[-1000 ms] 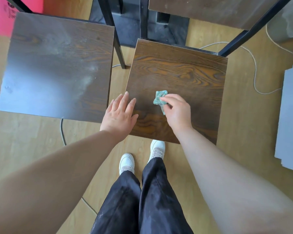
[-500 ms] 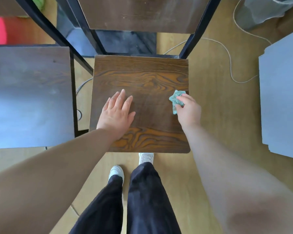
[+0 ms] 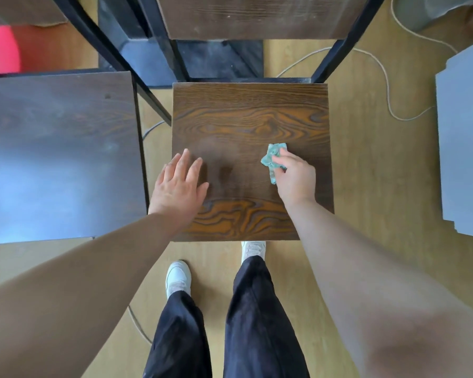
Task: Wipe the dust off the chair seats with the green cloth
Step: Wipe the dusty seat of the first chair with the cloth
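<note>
The right hand (image 3: pixel 295 178) pinches the green cloth (image 3: pixel 274 159) on the chair seat (image 3: pixel 251 124); the left hand (image 3: pixel 178 186) lies flat, apart.

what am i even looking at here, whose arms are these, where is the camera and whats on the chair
There is no machine here. These are a person's two bare arms, seen from a wide-angle camera worn on the head and looking down. That is why the white shoes show at the bottom. In the middle is a wooden chair seat. The right hand grips a crumpled green cloth and holds it against the seat to wipe off dust. The left hand lies flat with straight fingers at the seat's left edge and holds nothing. A second, darker chair seat stands to the left. A grey board is at the right edge.
</note>
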The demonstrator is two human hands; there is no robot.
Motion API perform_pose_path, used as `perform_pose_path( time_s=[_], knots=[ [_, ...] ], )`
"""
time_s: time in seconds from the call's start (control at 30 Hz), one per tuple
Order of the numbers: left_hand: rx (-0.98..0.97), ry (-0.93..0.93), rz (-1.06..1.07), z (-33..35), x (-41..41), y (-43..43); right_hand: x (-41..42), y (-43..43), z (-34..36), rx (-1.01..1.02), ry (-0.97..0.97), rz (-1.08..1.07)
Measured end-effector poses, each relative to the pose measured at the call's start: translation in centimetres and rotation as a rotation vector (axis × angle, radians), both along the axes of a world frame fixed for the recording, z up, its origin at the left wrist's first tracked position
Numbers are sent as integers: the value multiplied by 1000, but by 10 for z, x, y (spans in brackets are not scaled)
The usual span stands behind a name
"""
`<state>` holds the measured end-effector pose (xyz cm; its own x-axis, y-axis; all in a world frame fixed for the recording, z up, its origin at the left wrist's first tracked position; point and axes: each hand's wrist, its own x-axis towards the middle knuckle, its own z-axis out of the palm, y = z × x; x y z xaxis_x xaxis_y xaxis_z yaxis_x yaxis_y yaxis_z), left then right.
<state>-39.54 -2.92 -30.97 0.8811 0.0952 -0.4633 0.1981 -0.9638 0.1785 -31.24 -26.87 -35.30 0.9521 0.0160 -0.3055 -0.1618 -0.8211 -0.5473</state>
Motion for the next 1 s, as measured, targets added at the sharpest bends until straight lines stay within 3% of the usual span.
perform_pose_path(
  time_s=[0.4,0.63,0.77,1.0],
  knots=[
    [22,-17,-25,2,-68,83,-86,124,4,12,-1,260],
    [9,-37,-117,13,-83,100,-120,149,4,21,-41,275],
    [10,-47,-182,17,-86,98,-108,147,15,52,15,173],
    [13,-68,-279,17,-78,70,-104,60,31,160,-66,-301]
  ],
)
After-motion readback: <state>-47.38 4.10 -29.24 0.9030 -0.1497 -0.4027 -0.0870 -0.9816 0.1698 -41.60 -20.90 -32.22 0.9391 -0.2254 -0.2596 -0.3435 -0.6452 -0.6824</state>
